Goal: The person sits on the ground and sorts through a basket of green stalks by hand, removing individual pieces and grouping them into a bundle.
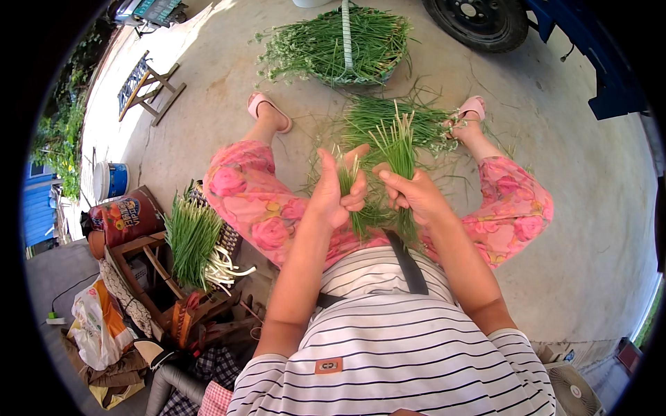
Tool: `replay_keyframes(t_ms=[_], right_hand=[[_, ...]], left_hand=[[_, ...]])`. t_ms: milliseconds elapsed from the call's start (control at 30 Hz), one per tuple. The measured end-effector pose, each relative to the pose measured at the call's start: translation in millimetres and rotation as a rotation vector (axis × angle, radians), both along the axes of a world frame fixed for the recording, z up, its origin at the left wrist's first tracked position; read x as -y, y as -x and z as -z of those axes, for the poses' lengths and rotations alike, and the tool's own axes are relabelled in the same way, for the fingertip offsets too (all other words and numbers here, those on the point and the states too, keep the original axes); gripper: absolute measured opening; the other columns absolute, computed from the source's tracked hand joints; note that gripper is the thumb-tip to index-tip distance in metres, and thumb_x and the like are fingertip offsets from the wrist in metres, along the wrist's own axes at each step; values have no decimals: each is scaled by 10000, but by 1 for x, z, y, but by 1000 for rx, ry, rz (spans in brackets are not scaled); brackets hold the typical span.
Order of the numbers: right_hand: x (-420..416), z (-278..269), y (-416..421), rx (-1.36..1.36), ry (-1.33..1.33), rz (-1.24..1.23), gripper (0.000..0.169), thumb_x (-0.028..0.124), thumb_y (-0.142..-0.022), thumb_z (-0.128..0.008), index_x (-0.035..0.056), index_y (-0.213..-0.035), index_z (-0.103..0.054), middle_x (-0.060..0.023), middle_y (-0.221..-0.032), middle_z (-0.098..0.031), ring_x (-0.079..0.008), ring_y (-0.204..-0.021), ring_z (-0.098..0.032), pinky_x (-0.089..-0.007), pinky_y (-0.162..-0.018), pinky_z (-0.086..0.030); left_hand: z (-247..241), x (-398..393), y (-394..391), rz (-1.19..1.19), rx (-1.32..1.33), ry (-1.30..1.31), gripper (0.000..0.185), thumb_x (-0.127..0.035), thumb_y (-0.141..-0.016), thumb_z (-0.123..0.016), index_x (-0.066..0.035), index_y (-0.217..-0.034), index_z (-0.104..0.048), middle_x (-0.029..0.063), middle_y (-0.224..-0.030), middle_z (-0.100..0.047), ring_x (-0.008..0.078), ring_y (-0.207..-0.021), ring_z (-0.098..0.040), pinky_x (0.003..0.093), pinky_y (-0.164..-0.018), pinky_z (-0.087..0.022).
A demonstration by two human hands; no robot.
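Before my lap, my left hand [338, 192] is closed around a small bunch of green stalks [347, 177], its thumb pointing up. A thicker bunch of long green stalks [399, 156] with pale ends upward is gripped in my right hand [413, 195]. The two hands are apart, side by side. On the floor between my feet lies a loose pile of green stalks [390, 120], with small white flowers at its right end. Beyond it stands a basket [347, 52] heaped with flowering stalks, its wrapped handle arching over them.
At my left, green stalks with white stems [195, 244] lie on a woven surface beside a wooden frame [156, 260]. Farther off are a white-and-blue bucket [111, 181] and a folding stool [151, 88]. A vehicle wheel [476, 21] stands at the upper right, a fan [575, 390] at the lower right.
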State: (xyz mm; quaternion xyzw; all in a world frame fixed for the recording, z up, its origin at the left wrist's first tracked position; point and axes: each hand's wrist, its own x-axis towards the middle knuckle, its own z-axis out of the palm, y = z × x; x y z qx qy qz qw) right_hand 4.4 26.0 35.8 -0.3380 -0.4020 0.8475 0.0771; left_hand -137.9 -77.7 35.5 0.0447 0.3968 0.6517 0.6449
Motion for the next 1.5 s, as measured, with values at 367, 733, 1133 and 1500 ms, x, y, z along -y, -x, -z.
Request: replay_keyframes(t_ms=[367, 733, 1133, 1500], right_hand=[[5, 10, 16, 135, -341, 25, 249, 288, -837, -636, 50, -906, -612, 24, -636, -544, -44, -553, -465, -191, -459, -337], [-6, 3, 6, 96, -135, 77, 284, 322, -850, -617, 44, -905, -598, 29, -584, -490, -58, -475, -386, -210, -438, -308], [15, 33, 20, 76, -620, 18, 255, 235, -895, -533, -9, -939, -588, -85, -681, -633, -191, -623, -580, -330, -602, -458], [-10, 31, 8, 166, -209, 91, 402, 412, -879, -551, 68, -675, -509, -9, -553, -485, -89, -431, -413, -232, -397, -324]], left_hand=[[5, 3, -11, 48, -50, 103, 840, -721, -812, -262, -59, -1327, -313, -32, -569, -379, 47, -404, -250, 189, -369, -195], [-2, 4, -5, -54, -109, 79, 787, -670, -857, -257, -68, -1364, -256, -7, -608, -399, 58, -422, -231, 194, -395, -214], [0, 2, -23, -58, -193, 202, 767, -654, -866, -282, -48, -1335, -306, -15, -591, -392, 56, -408, -228, 197, -372, -205], [-2, 9, -14, -185, -316, 196, 472, -388, -885, -543, -26, -1180, -477, -55, -567, -359, 43, -427, -269, 199, -385, -213]])
